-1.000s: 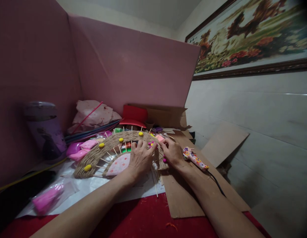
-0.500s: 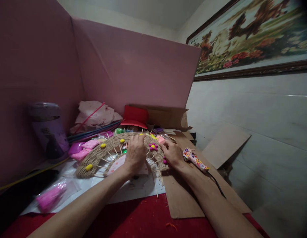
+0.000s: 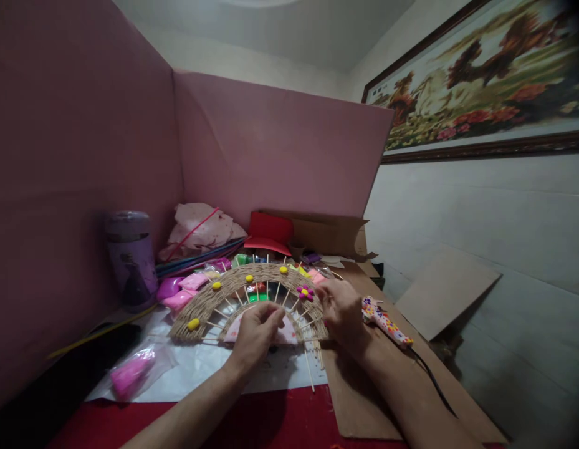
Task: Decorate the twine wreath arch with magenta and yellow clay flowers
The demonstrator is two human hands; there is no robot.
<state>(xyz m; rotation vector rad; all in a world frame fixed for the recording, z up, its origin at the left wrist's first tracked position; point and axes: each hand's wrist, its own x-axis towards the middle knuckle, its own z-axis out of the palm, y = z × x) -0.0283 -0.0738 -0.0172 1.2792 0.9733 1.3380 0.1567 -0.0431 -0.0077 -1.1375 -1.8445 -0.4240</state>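
Observation:
A half-round fan of woven twine (image 3: 265, 272) on thin wooden sticks lies before me. Several yellow clay dots (image 3: 193, 324) and a magenta clay flower (image 3: 305, 293) with a yellow middle sit on its band. My left hand (image 3: 257, 327) is over the pale pink inner half-disc (image 3: 289, 335), thumb and fingers pinched together; whatever may be between them is too small to make out. By the fan's right end is my right hand (image 3: 344, 310), its fingers curled closed, their contents hidden. Bare stick ends (image 3: 310, 371) stick out below the fan.
A flower-patterned glue gun (image 3: 387, 323) with a black cord lies on the cardboard (image 3: 364, 405) at right. Pink clay packets (image 3: 179, 300), a bagged pink lump (image 3: 133, 376) and a purple tumbler (image 3: 131, 262) are at left. Pink panels (image 3: 280, 146) rise behind.
My left hand has come off the fan's upper band, down toward me over the inner part. My right hand has lifted and curled at the right end. The view has shifted.

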